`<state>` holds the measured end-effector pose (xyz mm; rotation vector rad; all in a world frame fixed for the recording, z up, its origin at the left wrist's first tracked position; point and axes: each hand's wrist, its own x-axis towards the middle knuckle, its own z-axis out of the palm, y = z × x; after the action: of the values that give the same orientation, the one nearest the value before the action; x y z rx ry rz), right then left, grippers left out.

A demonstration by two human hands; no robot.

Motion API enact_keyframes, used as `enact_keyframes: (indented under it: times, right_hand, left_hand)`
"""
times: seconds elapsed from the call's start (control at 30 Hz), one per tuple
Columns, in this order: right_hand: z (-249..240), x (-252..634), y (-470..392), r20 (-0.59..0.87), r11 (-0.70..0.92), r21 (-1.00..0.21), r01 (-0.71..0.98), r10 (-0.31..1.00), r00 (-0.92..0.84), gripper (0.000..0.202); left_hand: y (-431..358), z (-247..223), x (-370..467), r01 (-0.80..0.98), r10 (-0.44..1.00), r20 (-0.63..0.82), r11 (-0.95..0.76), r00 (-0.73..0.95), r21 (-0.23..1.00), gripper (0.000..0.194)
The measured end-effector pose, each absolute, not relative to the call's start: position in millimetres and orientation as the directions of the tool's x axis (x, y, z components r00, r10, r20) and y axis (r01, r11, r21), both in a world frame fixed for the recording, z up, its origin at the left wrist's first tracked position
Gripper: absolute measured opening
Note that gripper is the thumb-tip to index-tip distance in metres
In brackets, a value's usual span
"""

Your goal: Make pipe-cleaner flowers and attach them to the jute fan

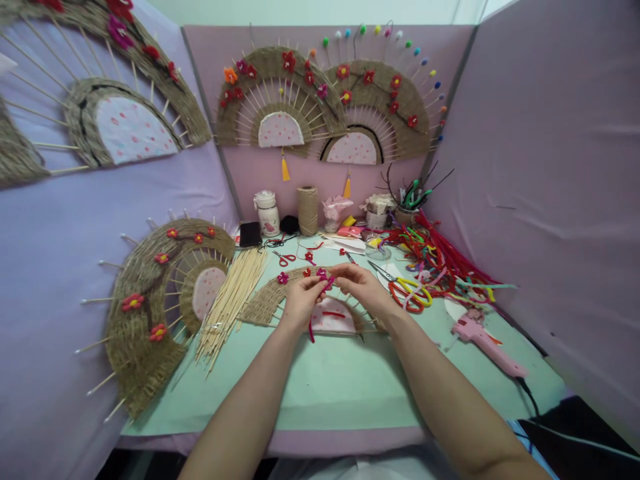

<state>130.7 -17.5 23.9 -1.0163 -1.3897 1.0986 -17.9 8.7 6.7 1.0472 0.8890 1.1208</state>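
Note:
Both hands meet above a woven twine fan [265, 300] lying on the green table. My left hand [303, 301] pinches a magenta fuzzy stem [327, 285], whose loose end hangs below the fingers. Close on its right, my right hand [361, 285] has its fingertips closed at the same stem. Behind the fingers, part of the fan is hidden. A magenta flower [283, 278] sits on the fan's upper left, and a short red stem [333, 314] lies across its pale dotted centre.
Thin wooden sticks [233, 300] lie left, beside a finished fan [145, 293]. Right are scissors [407, 293], a pink glue gun [487, 343] with its cord and a heap of coloured stems [440, 257]. Twine [307, 210] and a white jar [267, 215] stand behind.

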Motion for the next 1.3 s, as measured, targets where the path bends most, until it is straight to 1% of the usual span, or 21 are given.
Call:
enact_keyframes:
  times: [0.1, 0.17, 0.3, 0.43, 0.53, 0.67, 0.8, 0.9, 1.03, 1.17, 1.3]
  right_hand:
    - [26, 130, -19, 0.29, 0.297, -0.95, 0.091, 0.953, -0.082, 0.014]
    - [26, 131, -18, 0.358, 0.365, -0.921, 0.134, 0.931, -0.075, 0.012]
    - [24, 134, -17, 0.472, 0.483, -0.845, 0.229, 0.875, -0.105, 0.012]
    - [22, 135, -17, 0.558, 0.572, -0.735, 0.363, 0.815, -0.155, 0.014]
    - [20, 134, -17, 0.601, 0.618, -0.625, 0.477, 0.771, -0.212, 0.017]
    - [19, 135, -17, 0.638, 0.658, -0.462, 0.595, 0.712, -0.293, 0.017]
    - [20, 134, -18, 0.622, 0.633, -0.378, 0.676, 0.714, -0.321, 0.014]
    - [19, 133, -18, 0.608, 0.602, -0.368, 0.708, 0.732, -0.307, 0.013]
    - [19, 131, -19, 0.559, 0.554, -0.411, 0.724, 0.78, -0.28, 0.011]
    - [21, 129, -20, 0.465, 0.472, -0.501, 0.726, 0.854, -0.234, 0.01]
    - [21, 131, -20, 0.363, 0.373, -0.642, 0.669, 0.917, -0.164, 0.016]
  left_hand:
    - [6, 8, -17, -0.236, 0.975, -0.018, 0.071, 0.222, 0.969, 0.029]
    - [4, 10, -17, -0.239, 0.976, -0.024, 0.076, 0.215, 0.968, 0.028]
    - [2, 11, -16, -0.252, 0.978, -0.042, 0.094, 0.204, 0.963, 0.028]
    - [4, 9, -17, -0.255, 0.984, -0.038, 0.083, 0.177, 0.963, 0.026]
    - [7, 4, -16, -0.237, 0.988, -0.026, 0.061, 0.149, 0.97, 0.025]
    - [8, -2, -15, -0.14, 0.991, 0.048, -0.031, 0.123, 0.99, 0.024]
    - [5, -2, -15, -0.058, 0.991, 0.104, -0.099, 0.087, 0.993, 0.023]
    - [1, 0, -15, 0.01, 0.982, 0.172, -0.174, 0.082, 0.985, 0.021]
    - [-3, 4, -15, 0.1, 0.967, 0.239, -0.247, 0.086, 0.964, 0.018]
    - [-5, 6, -17, 0.221, 0.952, 0.291, -0.306, 0.099, 0.926, 0.016]
    - [-10, 5, -16, 0.35, 0.928, 0.357, -0.373, 0.111, 0.859, 0.014]
